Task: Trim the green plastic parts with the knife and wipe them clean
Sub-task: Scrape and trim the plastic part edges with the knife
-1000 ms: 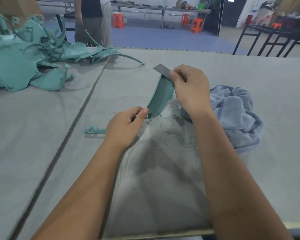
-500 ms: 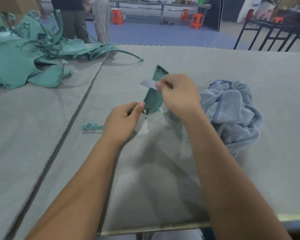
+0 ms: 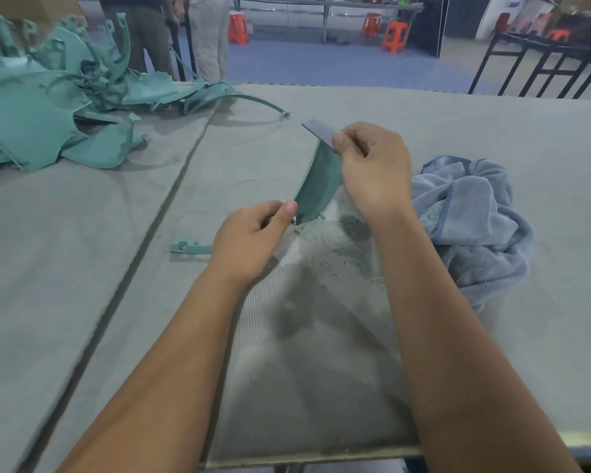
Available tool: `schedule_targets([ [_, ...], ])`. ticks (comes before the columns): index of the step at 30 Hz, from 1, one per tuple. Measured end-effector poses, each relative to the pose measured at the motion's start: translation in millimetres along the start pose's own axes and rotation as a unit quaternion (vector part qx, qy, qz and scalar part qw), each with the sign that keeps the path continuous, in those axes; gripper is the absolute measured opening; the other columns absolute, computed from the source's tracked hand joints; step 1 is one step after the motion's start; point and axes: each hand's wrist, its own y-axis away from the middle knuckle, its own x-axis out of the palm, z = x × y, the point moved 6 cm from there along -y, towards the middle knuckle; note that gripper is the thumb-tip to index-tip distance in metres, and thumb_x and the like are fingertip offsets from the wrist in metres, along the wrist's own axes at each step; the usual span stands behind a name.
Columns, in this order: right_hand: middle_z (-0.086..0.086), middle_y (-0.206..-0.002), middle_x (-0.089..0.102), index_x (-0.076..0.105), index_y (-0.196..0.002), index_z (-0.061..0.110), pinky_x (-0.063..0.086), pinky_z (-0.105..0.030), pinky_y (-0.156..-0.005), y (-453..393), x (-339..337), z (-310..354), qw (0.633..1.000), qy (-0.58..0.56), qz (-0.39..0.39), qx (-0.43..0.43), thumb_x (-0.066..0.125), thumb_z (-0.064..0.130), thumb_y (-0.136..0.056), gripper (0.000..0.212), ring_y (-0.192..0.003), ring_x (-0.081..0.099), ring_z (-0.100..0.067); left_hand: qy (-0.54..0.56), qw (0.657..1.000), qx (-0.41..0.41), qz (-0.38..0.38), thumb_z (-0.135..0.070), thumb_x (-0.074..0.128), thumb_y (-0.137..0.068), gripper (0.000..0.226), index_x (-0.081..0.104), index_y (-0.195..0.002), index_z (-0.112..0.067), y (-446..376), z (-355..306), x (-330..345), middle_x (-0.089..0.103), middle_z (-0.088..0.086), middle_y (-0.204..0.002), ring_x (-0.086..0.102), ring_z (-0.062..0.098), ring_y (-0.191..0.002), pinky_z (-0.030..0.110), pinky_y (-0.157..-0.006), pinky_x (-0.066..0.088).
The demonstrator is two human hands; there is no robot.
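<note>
A curved green part (image 3: 318,186) is held on edge above the bench (image 3: 492,131), its lower end pinched by the curled fingers of the left hand (image 3: 249,244). At its upper end, a flat grey knife (image 3: 318,130) is pinched between thumb and fingers of the right hand (image 3: 372,169), the blade set against the top edge of the part. Just right of the part a blue cloth (image 3: 475,220) is heaped; below the part, green shavings (image 3: 338,247) are scattered. Well to the left of the part, a pile of green parts (image 3: 48,114) is stacked.

A slip of the blade down the thin edge could probably reach the left thumb, since that hand sits in the line of the cut. Too steep an angle could gouge the part.

The cutting edge is hidden by the right hand, and the contact point cannot be made out. The pile is cut off by the frame.
</note>
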Motion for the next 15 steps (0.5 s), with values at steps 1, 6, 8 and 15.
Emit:
schedule_targets([
  [1, 0.014, -0.056, 0.049, 0.056, -0.072, 0.025, 0.035, -0.026, -0.056, 1.2, 0.6, -2.0, 1.0, -0.004, -0.001, 0.004, 0.054, 0.025, -0.094, 0.022, -0.055, 0.044, -0.001, 0.0, 1.0, 0.002, 0.003, -0.059, 0.047, -0.089, 0.035, 0.055, -0.062, -0.037, -0.3, -0.2, 0.0, 0.038, -0.008, -0.051, 0.035, 0.009, -0.049, 0.03, -0.054, 0.028],
  [6, 0.01, -0.049, 0.042, 0.055, -0.066, 0.019, 0.03, -0.03, -0.054, 32.4, 24.9, -6.7, 0.998, 0.012, 0.063, -0.013, 0.056, 0.02, -0.093, 0.027, -0.051, 0.038, -0.005, -0.011, 1.0, 0.001, -0.012, -0.044, 0.057, -0.09, 0.032, 0.056, -0.059, -0.036, -5.6, 0.6, -1.5, 0.037, -0.006, -0.048, 0.032, 0.009, -0.046, 0.029, -0.051, 0.025],
  [8, 0.011, -0.05, 0.043, 0.052, -0.066, 0.023, 0.031, -0.028, -0.053, 36.4, 26.9, -3.2, 0.998, 0.0, 0.06, -0.022, 0.056, 0.022, -0.094, 0.029, -0.052, 0.04, -0.005, -0.001, 1.0, -0.003, -0.007, -0.044, 0.057, -0.09, 0.03, 0.059, -0.06, -0.041, -4.4, 0.8, -0.5, 0.04, -0.007, -0.047, 0.033, 0.008, -0.045, 0.028, -0.051, 0.026],
  [15, 0.013, -0.06, 0.049, 0.055, -0.074, 0.026, 0.034, -0.024, -0.059, 7.0, -3.2, 5.4, 0.998, -0.043, -0.034, -0.022, 0.053, 0.022, -0.095, 0.021, -0.059, 0.043, -0.002, 0.04, 0.999, -0.036, 0.002, -0.04, 0.063, -0.091, 0.024, 0.068, -0.067, -0.038, -1.7, 5.4, 1.7, 0.04, -0.009, -0.046, 0.034, 0.007, -0.044, 0.027, -0.054, 0.026],
])
